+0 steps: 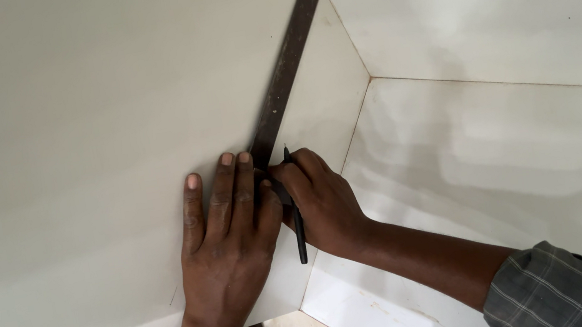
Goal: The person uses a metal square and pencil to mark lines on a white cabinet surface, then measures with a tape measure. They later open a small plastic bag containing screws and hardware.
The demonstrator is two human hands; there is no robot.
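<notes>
A: What is the left hand (228, 235) doing?

B: It lies flat, fingers (231, 177) spread narrow and pressed down on the near end of a dark metal ruler (284, 71), which runs diagonally up along the edge of a large white board (70, 144).

A: And the right hand (320, 201)?

B: Its fingers pinch a black pencil (299, 228), tip against the ruler's edge beside the left fingertips. A checked grey sleeve (552, 285) shows lower right; white tiles (507, 152) lie below.

A tiling work site: large white tiles (507, 152) and a metal straightedge (284, 71).
</notes>
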